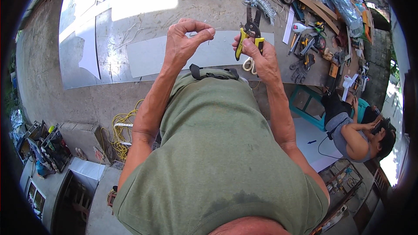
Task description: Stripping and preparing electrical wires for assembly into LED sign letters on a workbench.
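Note:
My left hand (180,45) is raised over the table, thumb and forefinger pinched on a short, thin wire (217,28) whose end pokes out past the fingertips. To the right, my right hand (264,60) grips a pair of wire strippers (251,28) by its yellow and black handles, the dark jaws pointing away from me. The two hands are apart, and the tool does not touch the wire. Below them lies a long white strip (148,56) on the metal table (117,21). Scissors with white handles (249,65) rest near the table's front edge, partly hidden by my right hand.
Coiled light strings (263,8), several tools, work gloves (300,69) and a glue gun (300,27) crowd the table's right side. A white cut panel (87,48) lies at left. Yellow cord (119,130) is heaped on the floor. Another person (355,135) sits at right beside a teal chair (307,104).

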A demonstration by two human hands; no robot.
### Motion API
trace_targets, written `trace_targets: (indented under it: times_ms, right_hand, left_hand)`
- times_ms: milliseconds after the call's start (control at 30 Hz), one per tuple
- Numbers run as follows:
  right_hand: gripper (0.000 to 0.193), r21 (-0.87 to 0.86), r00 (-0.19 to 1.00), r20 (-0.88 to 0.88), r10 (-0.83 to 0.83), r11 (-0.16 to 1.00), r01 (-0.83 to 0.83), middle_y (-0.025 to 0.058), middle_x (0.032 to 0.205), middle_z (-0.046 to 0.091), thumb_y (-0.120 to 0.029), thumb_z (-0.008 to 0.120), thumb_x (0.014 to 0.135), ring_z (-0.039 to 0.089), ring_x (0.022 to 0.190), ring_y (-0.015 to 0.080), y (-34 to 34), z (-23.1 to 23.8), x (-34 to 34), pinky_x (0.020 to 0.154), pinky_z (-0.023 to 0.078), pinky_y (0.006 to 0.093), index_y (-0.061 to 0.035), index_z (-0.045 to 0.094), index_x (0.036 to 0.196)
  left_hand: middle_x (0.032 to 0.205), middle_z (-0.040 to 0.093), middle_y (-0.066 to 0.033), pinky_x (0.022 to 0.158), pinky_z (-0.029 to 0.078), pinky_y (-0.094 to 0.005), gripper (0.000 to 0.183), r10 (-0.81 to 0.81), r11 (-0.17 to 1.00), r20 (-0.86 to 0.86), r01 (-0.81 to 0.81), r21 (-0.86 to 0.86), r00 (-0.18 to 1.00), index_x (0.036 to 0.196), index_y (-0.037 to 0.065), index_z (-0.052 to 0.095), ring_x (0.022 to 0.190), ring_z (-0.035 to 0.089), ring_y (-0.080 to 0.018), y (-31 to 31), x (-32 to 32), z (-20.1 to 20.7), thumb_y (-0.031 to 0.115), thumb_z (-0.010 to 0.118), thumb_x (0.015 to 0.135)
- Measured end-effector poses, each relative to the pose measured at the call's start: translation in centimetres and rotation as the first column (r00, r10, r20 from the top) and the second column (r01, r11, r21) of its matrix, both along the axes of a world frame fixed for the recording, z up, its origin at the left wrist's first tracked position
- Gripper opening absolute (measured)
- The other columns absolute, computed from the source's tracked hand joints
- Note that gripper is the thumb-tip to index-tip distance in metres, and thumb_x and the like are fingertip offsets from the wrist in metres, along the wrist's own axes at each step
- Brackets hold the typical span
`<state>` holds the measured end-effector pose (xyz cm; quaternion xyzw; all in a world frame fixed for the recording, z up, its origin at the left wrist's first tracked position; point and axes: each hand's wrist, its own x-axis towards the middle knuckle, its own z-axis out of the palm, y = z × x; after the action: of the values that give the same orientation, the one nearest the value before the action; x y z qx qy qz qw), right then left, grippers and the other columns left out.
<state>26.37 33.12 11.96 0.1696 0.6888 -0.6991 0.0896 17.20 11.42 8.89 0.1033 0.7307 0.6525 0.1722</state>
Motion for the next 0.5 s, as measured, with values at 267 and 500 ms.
trace_targets:
  times_ms: [267,500]
  right_hand:
    - [0.045,0.191,0.976,0.073,0.205,0.958,-0.215,0.0100,0.081,0.067,-0.042,0.058,0.099,0.065,0.080,0.0174,-1.6,1.5,0.9,0.071,0.050,0.0318,0.0023,0.065,0.105]
    - [0.049,0.253,0.970,0.046,0.238,0.937,-0.242,0.0101,0.075,0.066,-0.047,0.058,0.097,0.061,0.069,0.0179,-2.4,1.5,0.5,0.064,0.047,0.0330,0.0012,0.064,0.094]
  left_hand:
    - [0.084,0.074,-0.0104,0.075,0.058,-0.0277,0.016,0.114,0.986,0.144,-0.129,0.104,0.983,0.097,-0.002,0.075,0.079,0.071,-0.0151,0.9,0.2,1.7,0.008,0.076,0.086]
    - [0.077,0.075,-0.0082,0.067,0.055,-0.0237,0.018,0.164,0.984,0.024,-0.166,0.072,0.986,0.093,0.000,0.077,0.073,0.071,-0.0110,1.5,0.2,1.3,0.017,0.075,0.087]
